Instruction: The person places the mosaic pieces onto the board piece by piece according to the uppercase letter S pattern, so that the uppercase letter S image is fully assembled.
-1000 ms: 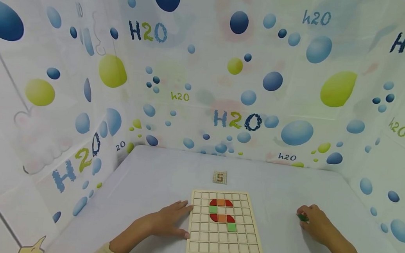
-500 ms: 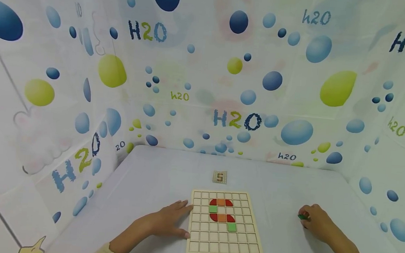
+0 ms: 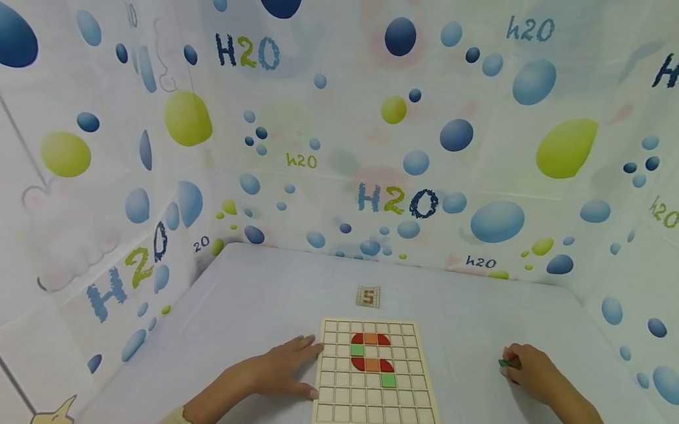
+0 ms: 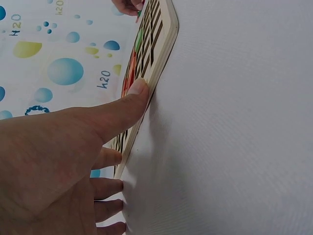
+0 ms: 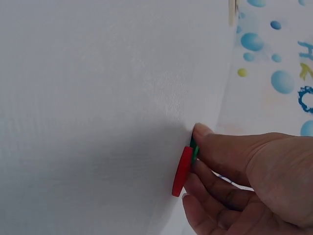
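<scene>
A light wooden grid board (image 3: 361, 415) lies flat on the white table. Red rounded tiles (image 3: 357, 364), orange square tiles (image 3: 371, 338) and green square tiles (image 3: 389, 380) form a curved shape in its cells. My left hand (image 3: 281, 370) rests at the board's left edge, thumb and fingers extended; in the left wrist view the thumb touches the rim. Right of the board, low over the table, my right hand (image 3: 532, 373) pinches a green tile (image 5: 195, 149). A red tile (image 5: 182, 171) stands on edge against those fingers in the right wrist view.
Behind the board lies a small card (image 3: 368, 297) with a gridded figure like an S or 5. A patterned sheet with blue and green dots (image 3: 498, 222) hangs round the back and sides of the table (image 3: 456, 312).
My right hand has shifted slightly to the right, its fingers turning the small tiles a little. My left hand and the board have stayed in place.
</scene>
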Demonstrator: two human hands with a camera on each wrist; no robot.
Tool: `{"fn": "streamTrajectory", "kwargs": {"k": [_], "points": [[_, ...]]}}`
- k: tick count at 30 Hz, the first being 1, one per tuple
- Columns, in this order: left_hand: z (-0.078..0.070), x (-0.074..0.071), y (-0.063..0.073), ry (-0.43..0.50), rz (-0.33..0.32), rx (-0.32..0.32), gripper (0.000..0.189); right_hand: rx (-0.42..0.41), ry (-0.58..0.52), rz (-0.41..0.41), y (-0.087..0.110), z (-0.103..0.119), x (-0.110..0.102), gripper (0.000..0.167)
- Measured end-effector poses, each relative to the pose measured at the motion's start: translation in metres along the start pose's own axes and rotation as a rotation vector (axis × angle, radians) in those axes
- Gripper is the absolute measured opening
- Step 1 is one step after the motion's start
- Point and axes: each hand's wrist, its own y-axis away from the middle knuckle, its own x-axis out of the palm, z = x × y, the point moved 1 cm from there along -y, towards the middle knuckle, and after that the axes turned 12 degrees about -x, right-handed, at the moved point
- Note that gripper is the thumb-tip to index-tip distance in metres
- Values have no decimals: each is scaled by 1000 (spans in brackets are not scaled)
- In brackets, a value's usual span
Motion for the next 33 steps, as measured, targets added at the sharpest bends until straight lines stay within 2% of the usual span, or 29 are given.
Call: {"fn": "streamTrajectory", "kwargs": {"k": [3,8,12,17,23,27,33], "points": [[0,1,0,-2,3,-3,97,18,-38,3,0,4,3,18],[0,1,-1,-5,5,-1,97,54,-8,3,-3,12,10,33],[0,2,-1,-4,8,0,97,66,-29,30,-6,18,10,33],[-1,2,0,-7,9,-8,97,6,-120,76,-4,20,6,35],[-1,2,-1,-1,9,-5,97,-40,-142,75,0,25,6,19],[0,3,-2,8,18,0,97,-43,-155,95,5,26,2,22],[0,2,-4,-10,17,-21,98,-110,-191,120,8,23,-3,24]]}}
